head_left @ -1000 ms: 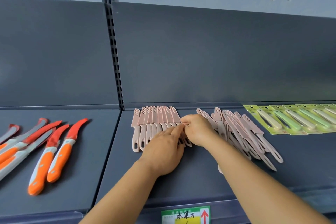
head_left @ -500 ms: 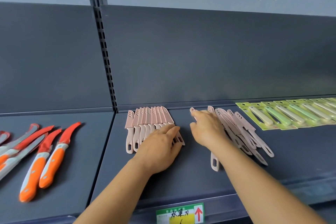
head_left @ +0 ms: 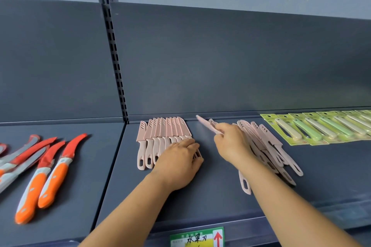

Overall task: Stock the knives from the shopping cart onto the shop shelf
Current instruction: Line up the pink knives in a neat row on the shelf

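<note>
Pink sheathed fruit knives lie in two groups on the grey shop shelf: a neat fanned row beside the back-left corner of the bay, and a loose pile to its right. The right hand, a moment ago at the row with the left, has crossed to the pile and now pinches one knife, its tip raised toward the back edge. The left hand rests flat, fingers straight, on the row's handles. Judged from this, the next knife is about to join the row.
</note>
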Available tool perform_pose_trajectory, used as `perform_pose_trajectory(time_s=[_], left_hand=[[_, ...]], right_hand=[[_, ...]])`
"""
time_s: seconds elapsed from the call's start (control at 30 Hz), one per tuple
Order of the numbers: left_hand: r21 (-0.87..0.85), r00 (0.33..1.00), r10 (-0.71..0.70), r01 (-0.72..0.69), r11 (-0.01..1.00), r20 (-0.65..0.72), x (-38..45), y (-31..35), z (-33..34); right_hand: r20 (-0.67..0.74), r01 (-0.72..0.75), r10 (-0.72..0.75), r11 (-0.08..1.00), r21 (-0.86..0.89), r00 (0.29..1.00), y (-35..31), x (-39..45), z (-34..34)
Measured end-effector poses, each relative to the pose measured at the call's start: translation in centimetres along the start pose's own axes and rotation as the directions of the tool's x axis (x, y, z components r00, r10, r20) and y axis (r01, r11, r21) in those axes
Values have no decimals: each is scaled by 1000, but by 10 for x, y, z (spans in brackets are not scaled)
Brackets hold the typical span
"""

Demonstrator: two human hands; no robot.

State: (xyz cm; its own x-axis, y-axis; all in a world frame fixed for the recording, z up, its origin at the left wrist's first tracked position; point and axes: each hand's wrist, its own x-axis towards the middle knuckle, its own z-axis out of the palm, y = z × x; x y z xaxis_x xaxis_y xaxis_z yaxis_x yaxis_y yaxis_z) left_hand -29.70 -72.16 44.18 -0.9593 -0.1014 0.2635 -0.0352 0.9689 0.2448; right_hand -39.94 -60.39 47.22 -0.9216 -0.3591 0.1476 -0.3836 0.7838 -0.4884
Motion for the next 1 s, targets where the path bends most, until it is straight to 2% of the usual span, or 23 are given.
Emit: perform_pose_trajectory(time_s=[0.1,0.23,0.47,0.57,0.73,0.87,1.0], left_hand=[[-23,1000,2,-2,1000,-12,0,-2,3],[-55,999,14,-16,998,-34,-1,-3,4],[-64,999,5,-8,998,-36,-1,-3,5],[-76,999,3,-6,997,-39,-1,-3,5],[-66,999,14,-16,998,-35,-1,-5,5],[-67,998,35,-38,997,-52,-1,-5,5],[-50,996,72,-74,996,-50,-2,-5,6]], right_hand=[[35,90,-90,996,6,995,-19,-6,15],[121,128,-122,991,-48,985,-25,-7,25],[100,159,-149,982,-102,984,-20,-4,28],[128,189,-180,980,-56,975,-19,-4,28],[205,77,-119,976,203,972,-15,-2,21],[271,19,-81,975,221,959,-17,-8,20],[254,11,-68,975,221,965,-15,-14,18]])
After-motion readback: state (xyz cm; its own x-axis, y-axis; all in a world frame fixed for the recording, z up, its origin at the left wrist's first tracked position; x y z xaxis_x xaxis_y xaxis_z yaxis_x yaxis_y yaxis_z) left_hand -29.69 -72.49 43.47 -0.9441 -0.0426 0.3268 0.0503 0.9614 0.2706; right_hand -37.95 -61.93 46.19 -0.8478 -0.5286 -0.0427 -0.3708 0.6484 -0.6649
